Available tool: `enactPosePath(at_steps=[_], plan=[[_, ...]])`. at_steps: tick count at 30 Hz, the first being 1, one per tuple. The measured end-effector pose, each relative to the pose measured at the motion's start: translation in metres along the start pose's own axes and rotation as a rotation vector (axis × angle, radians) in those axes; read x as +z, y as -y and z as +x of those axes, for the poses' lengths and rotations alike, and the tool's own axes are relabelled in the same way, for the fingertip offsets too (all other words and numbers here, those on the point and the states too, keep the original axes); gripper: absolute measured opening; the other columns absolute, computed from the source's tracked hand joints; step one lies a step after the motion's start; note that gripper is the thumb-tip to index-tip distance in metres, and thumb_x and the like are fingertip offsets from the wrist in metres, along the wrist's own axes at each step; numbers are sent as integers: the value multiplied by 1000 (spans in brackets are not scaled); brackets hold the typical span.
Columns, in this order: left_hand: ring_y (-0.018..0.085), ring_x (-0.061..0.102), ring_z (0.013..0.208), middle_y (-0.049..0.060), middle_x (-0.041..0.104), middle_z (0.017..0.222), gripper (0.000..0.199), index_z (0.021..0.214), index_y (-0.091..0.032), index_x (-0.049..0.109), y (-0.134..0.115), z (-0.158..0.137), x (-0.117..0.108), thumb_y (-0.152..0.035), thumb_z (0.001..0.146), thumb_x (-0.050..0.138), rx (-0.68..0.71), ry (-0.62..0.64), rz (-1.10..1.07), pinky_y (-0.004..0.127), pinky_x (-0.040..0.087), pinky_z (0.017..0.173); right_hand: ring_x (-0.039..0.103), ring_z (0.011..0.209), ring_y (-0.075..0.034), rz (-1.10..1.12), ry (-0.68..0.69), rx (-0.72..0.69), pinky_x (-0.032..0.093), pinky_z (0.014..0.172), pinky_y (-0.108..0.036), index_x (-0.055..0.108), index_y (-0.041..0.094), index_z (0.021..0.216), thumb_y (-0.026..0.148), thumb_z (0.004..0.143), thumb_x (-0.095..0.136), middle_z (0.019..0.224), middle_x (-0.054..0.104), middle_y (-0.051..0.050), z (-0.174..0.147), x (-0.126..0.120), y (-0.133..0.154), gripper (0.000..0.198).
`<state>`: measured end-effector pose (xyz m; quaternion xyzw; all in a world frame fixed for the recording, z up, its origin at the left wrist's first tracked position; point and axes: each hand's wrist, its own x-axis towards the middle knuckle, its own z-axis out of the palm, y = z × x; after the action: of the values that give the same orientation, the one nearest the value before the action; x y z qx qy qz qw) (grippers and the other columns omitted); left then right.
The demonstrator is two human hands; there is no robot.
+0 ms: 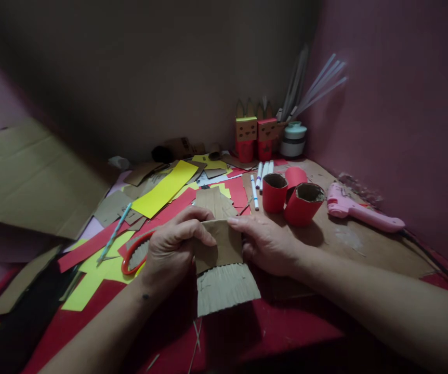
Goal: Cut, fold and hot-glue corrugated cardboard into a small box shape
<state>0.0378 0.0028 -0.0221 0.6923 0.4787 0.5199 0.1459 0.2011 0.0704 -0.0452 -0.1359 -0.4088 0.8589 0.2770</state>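
Observation:
Both hands grip one folded strip of brown cardboard (226,246) over the near edge of the table. My left hand (179,239) is closed on its left side, the index finger bent across the front. On the right edge, my right hand (265,241) pinches with the thumb on the top fold. The lower part of the strip hangs down with its ribbed layer (227,288) bared. Beside my left hand lie scissors with a red handle (128,265), partly hidden by that hand. Red-wrapped cardboard tubes (274,195) stand beyond my right hand.
Yellow paper (165,189), red paper strips and cardboard scraps cover the left and middle. A light-blue pencil (115,234) lies among them. Several markers (254,192) lie behind. A pink glue gun (364,210) rests at right. Two red figures (246,137) and a lidded jar (293,140) stand at back.

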Motion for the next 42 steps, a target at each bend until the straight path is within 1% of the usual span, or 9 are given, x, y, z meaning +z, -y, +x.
enactPosePath(at_steps=[6,12,18,24,31,35,38,40,42], plan=[[9,59,81,-3,59,95,28,72,-23,68,5,-5,-3,2,79,58,108,95,80,19,46,66,52,65,-11,-195,32,-62,39,62,-24,64,15,76,41,89,59,69,59,0,-2,-6,-4,29],[11,59,81,-2,59,96,27,72,-23,67,7,-5,-4,1,80,58,127,92,49,22,46,65,43,59,-10,-396,-22,-96,33,57,-24,60,16,72,46,88,59,65,52,2,-3,-10,-2,34],[12,59,81,-1,58,93,27,72,-23,69,6,-3,-3,2,77,59,149,96,44,23,46,66,50,67,-9,-560,-114,-237,37,62,-23,67,17,81,38,84,65,72,58,3,-6,-2,7,21],[17,58,79,1,59,88,20,65,-25,70,11,-6,-1,-10,76,62,-75,72,-134,26,48,58,56,69,-11,-535,-135,-239,43,65,-25,72,17,78,35,80,69,72,65,0,-8,0,10,19],[16,59,77,1,59,89,22,66,-26,71,5,-5,0,-9,76,61,-114,77,-137,25,50,60,51,66,-11,-561,-176,-246,40,62,-26,71,17,70,37,79,69,66,61,2,-11,1,8,22],[15,61,78,2,60,89,24,62,-24,73,-3,2,-6,-6,74,63,-86,147,-106,23,50,63,51,66,-12,-595,-178,-255,40,63,-27,70,17,67,37,82,66,66,60,1,-13,2,9,25],[16,64,85,3,66,93,24,71,-24,76,-4,7,-14,-6,74,61,-217,202,-202,23,53,71,52,66,-12,-604,-187,-258,41,63,-27,70,17,68,37,83,65,67,61,0,-14,3,10,25],[19,66,88,4,71,94,26,85,-26,77,-2,11,-17,-9,74,60,-342,159,-353,27,54,77,52,67,-13,-620,-212,-284,41,63,-27,71,17,71,36,83,65,67,62,0,-14,4,11,23],[20,67,86,5,74,92,26,94,-26,75,-1,13,-18,-16,75,61,-442,91,-429,28,55,75,52,66,-13,-651,-238,-319,41,63,-27,72,18,72,35,82,66,67,62,0,-15,5,11,21]])
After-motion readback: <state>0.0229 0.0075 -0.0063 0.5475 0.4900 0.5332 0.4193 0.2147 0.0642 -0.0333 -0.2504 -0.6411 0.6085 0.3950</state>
